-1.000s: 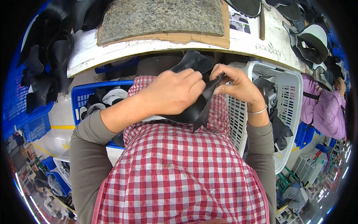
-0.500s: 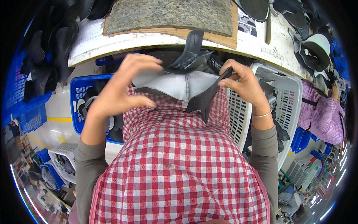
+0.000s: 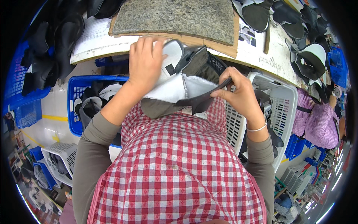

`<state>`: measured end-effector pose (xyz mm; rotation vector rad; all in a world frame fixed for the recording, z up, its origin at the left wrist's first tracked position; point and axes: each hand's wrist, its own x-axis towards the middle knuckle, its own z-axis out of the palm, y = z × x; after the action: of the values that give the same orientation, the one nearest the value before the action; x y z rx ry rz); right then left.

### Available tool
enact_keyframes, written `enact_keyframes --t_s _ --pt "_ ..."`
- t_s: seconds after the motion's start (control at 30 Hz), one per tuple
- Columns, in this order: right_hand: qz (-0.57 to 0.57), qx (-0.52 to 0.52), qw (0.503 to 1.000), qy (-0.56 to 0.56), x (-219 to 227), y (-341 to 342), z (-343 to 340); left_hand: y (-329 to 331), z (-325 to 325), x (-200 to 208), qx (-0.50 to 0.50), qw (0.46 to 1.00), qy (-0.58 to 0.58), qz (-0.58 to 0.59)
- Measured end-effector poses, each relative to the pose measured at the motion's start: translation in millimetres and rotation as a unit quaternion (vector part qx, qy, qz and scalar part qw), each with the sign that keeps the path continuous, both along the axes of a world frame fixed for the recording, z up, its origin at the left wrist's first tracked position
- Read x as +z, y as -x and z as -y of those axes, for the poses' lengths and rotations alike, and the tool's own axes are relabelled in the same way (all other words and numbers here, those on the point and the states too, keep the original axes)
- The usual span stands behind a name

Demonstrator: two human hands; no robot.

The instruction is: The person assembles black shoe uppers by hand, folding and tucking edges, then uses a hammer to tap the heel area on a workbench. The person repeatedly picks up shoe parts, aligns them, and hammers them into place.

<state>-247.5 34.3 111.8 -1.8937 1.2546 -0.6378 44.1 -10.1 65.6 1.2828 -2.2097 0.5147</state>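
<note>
A black shoe upper (image 3: 175,87) with white lining and a stitched seam down its middle is held above my lap, lining side showing. My left hand (image 3: 146,63) is closed on its far left part, fingers curled over the white lining; the thumb is mostly hidden. With thumb and fingers, my right hand (image 3: 236,87) pinches the dark right edge. Between the hands the upper gapes, and its dark inner part with a small label (image 3: 218,64) faces up. The black lower flap hangs toward the checked apron (image 3: 179,156).
A white worktable (image 3: 93,41) with a stone slab (image 3: 175,20) on a wooden board lies ahead. Shoe uppers (image 3: 313,58) crowd both ends. A blue basket (image 3: 74,106) stands left and a white basket (image 3: 287,100) right, both holding pieces. A co-worker's purple sleeve (image 3: 320,123) shows at right.
My left hand has moved up and right from open beside the upper and closed on its far left part. The upper has been turned and spread; the right hand keeps its pinch.
</note>
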Motion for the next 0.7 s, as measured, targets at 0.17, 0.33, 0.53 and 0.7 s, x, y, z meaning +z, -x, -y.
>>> enact_keyframes --t_s 0.17,0.33,0.53,0.7 --pt "0.009 -0.017 0.999 -0.049 -5 8 3 33 -32 6 -0.299 0.913 -0.214 -0.176" --pt "-0.037 0.057 0.995 0.072 2 4 -18 32 -28 22 -0.188 0.927 -0.322 -0.024" --pt "0.013 -0.023 0.992 0.121 -9 -4 -34 6 -55 8 -0.237 0.947 -0.18 -0.124" --pt "0.032 -0.029 0.996 0.073 -22 -4 -29 1 -52 -5 -0.28 0.94 -0.173 -0.091"
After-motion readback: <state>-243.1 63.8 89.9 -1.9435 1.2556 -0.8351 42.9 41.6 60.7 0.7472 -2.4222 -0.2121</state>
